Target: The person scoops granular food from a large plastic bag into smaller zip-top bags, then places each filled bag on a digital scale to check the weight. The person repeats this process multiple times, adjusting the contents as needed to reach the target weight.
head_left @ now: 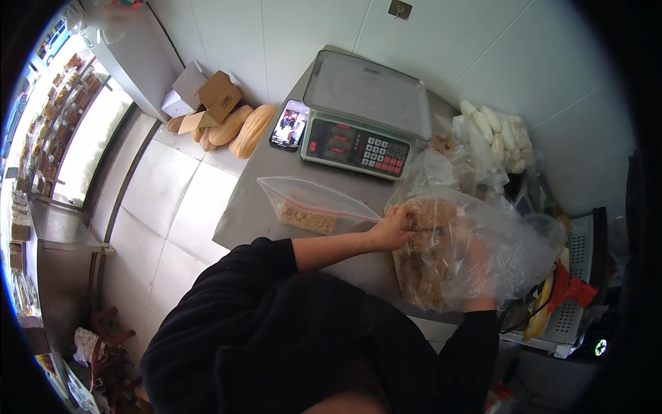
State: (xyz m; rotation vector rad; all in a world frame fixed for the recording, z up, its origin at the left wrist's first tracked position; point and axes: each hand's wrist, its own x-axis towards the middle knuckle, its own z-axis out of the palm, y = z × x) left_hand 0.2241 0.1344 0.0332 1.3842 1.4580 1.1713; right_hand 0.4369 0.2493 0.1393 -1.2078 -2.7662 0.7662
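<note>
A large clear plastic bag (507,265) of brown, crumbly-looking blocks (422,265) lies at the right side of the metal table. My left hand (393,231) is closed at the bag's left edge, its fingers curled on the plastic beside the upper block. My right hand (463,231) is under the bag's cloudy film, close to that block; its fingers are hidden. To the left of my left hand, a clear zip bag (310,195) with a red closing strip lies with its mouth apart. It holds a paler crumbly block (307,218).
A scale (355,148) with a metal pan stands at the table's back, with a lit phone (289,124) against its left side. Bagged white, elongated pieces (493,131) sit at the back right. Long gourds (252,131) and an open carton (219,96) are on the floor.
</note>
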